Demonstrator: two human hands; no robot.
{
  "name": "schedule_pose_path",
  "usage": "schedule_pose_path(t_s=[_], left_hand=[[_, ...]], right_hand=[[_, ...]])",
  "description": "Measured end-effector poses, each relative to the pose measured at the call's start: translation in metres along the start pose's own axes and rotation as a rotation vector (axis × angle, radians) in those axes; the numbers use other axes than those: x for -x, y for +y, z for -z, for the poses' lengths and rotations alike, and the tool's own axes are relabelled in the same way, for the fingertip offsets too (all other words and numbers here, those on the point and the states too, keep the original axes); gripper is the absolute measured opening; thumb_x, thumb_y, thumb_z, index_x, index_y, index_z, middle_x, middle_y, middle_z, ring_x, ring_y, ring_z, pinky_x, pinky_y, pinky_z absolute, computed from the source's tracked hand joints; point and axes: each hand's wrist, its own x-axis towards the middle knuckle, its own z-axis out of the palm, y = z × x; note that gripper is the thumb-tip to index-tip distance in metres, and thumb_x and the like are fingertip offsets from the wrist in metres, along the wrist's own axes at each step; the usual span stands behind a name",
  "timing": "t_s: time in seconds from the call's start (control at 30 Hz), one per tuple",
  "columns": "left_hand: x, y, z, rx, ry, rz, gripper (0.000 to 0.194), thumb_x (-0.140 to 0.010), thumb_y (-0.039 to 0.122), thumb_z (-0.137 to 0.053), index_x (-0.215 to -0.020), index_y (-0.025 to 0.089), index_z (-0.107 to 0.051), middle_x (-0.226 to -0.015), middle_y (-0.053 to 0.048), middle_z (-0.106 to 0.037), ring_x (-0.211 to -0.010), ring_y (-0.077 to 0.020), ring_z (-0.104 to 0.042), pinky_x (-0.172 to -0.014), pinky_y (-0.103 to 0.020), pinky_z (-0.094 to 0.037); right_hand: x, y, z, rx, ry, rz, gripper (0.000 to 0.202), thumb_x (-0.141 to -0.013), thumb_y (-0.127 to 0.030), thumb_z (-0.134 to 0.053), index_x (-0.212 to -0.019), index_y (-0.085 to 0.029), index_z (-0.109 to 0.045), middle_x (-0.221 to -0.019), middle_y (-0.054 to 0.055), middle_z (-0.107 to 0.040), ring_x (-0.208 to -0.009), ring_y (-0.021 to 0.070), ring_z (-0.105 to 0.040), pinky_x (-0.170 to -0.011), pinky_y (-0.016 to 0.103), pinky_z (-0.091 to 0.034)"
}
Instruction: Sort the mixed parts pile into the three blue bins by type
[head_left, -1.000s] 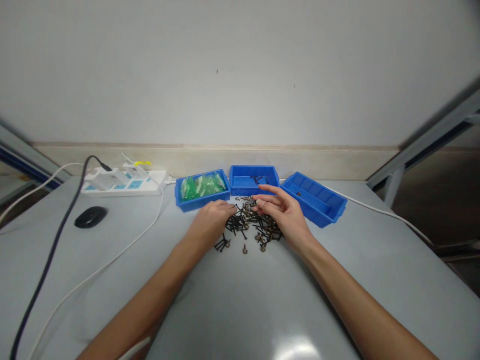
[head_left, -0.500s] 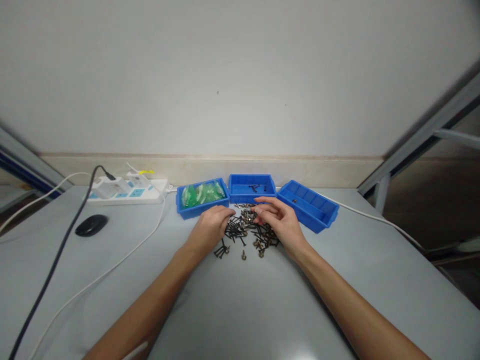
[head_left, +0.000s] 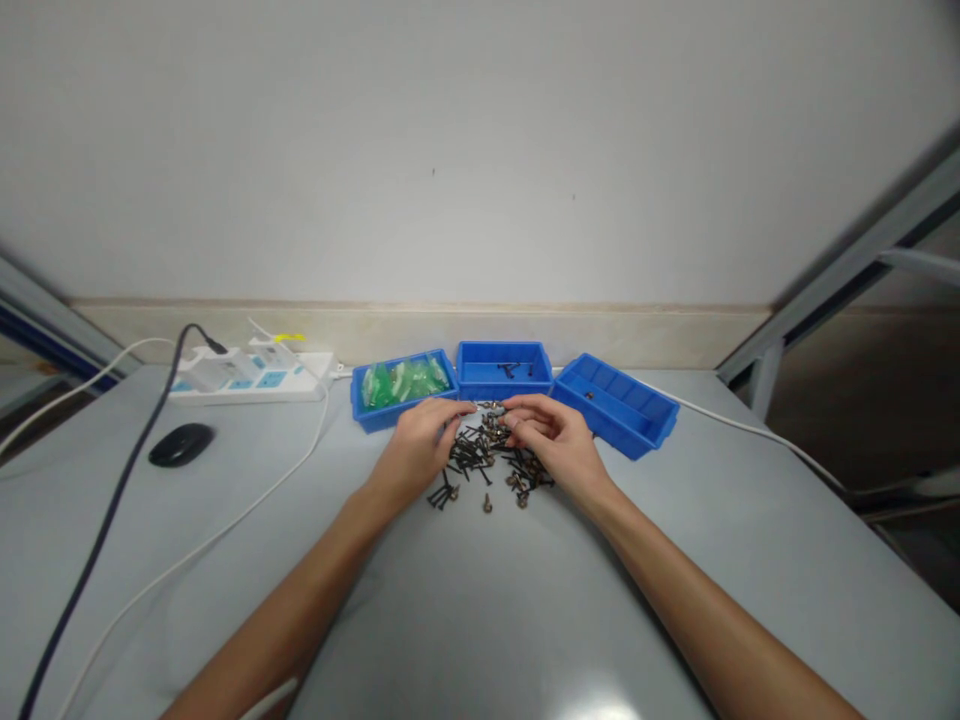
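Observation:
A loose pile of screws (head_left: 471, 452), black long ones mixed with short brassy ones, lies on the grey table between my hands. At its left edge, my left hand (head_left: 420, 445) has its index finger stretched over the far screws, with the thumb apart from it. My right hand (head_left: 562, 440) is over the pile's right side, thumb and fingers curled together at the far screws. Whatever is between those fingertips is too small to make out. A few dark screws (head_left: 510, 370) lie in the middle blue bin (head_left: 504, 390). The right blue bin (head_left: 637, 415) holds a small brassy piece (head_left: 589, 395).
The left blue bin (head_left: 375, 420) contains green-and-clear plastic packets (head_left: 405, 382). A white power strip (head_left: 300, 385) with plugs, a black mouse (head_left: 181, 445) and cables (head_left: 225, 545) occupy the left side. A wall (head_left: 480, 200) stands behind the bins.
My left hand has moved slightly away from me, its index finger now reaching further over the far screws and parted from the thumb. My right hand stays nearly in place, fingers more closed.

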Motion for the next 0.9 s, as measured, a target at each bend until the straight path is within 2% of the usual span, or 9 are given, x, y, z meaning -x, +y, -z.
schedule_pose_path(t_s=[0.07,0.17,0.3,0.4,0.63,0.73,0.9], left_hand=[[0.003,-0.005,-0.001,-0.053,-0.088,-0.030,0.020,-0.091,0.009,-0.058,-0.106,0.015,-0.071,-0.103,-0.009,-0.075,-0.098,-0.0238,-0.068,-0.091,-0.041,-0.055],[0.006,-0.010,-0.002,-0.098,-0.182,-0.025,0.021,-0.090,0.008,-0.057,-0.102,0.015,-0.073,-0.096,-0.008,-0.076,-0.092,-0.0234,-0.068,-0.086,-0.039,-0.056],[0.005,-0.011,0.000,-0.105,-0.185,-0.028,0.022,-0.090,0.008,-0.055,-0.100,0.016,-0.074,-0.091,-0.007,-0.077,-0.084,-0.0217,-0.069,-0.080,-0.036,-0.057],[0.004,-0.012,0.004,-0.073,-0.184,-0.056,0.022,-0.093,0.012,-0.055,-0.102,0.016,-0.074,-0.095,-0.008,-0.077,-0.088,-0.0212,-0.070,-0.082,-0.036,-0.057],[0.005,-0.021,0.010,-0.072,-0.254,-0.068,0.013,-0.089,0.015,-0.064,-0.097,0.018,-0.075,-0.094,-0.007,-0.077,-0.088,-0.0206,-0.071,-0.083,-0.034,-0.056],[0.005,-0.021,0.007,-0.093,-0.221,-0.065,0.014,-0.087,0.013,-0.065,-0.097,0.018,-0.074,-0.093,-0.007,-0.077,-0.087,-0.0209,-0.071,-0.082,-0.034,-0.057],[0.004,-0.013,0.004,-0.045,-0.093,-0.018,0.017,-0.088,0.013,-0.062,-0.102,0.016,-0.072,-0.094,-0.007,-0.076,-0.083,-0.0191,-0.072,-0.080,-0.032,-0.057]], right_hand=[[0.001,-0.002,0.000,0.008,0.007,-0.003,0.026,-0.074,-0.033,-0.074,-0.096,-0.019,-0.071,-0.079,0.003,-0.072,-0.064,0.0141,-0.067,-0.063,0.027,-0.053],[0.001,-0.004,0.000,0.010,0.018,-0.006,0.026,-0.073,-0.033,-0.075,-0.095,-0.019,-0.071,-0.079,0.003,-0.072,-0.064,0.0144,-0.066,-0.063,0.028,-0.053],[0.000,-0.005,0.000,0.011,0.014,-0.006,0.026,-0.073,-0.034,-0.075,-0.094,-0.020,-0.071,-0.079,0.003,-0.072,-0.064,0.0156,-0.067,-0.063,0.030,-0.054],[0.000,-0.005,0.000,0.014,0.015,-0.001,0.025,-0.074,-0.034,-0.075,-0.094,-0.020,-0.071,-0.080,0.004,-0.073,-0.064,0.0163,-0.067,-0.064,0.030,-0.054],[0.000,-0.006,0.000,0.012,0.021,-0.019,0.024,-0.073,-0.031,-0.073,-0.094,-0.020,-0.072,-0.081,0.004,-0.073,-0.066,0.0165,-0.068,-0.064,0.030,-0.054],[0.000,-0.006,0.000,0.004,0.016,-0.018,0.025,-0.072,-0.032,-0.074,-0.094,-0.020,-0.072,-0.079,0.003,-0.072,-0.064,0.0157,-0.068,-0.064,0.030,-0.054],[0.000,-0.005,0.001,-0.004,0.006,-0.012,0.026,-0.073,-0.032,-0.075,-0.095,-0.020,-0.071,-0.079,0.003,-0.072,-0.065,0.0153,-0.067,-0.064,0.029,-0.054]])
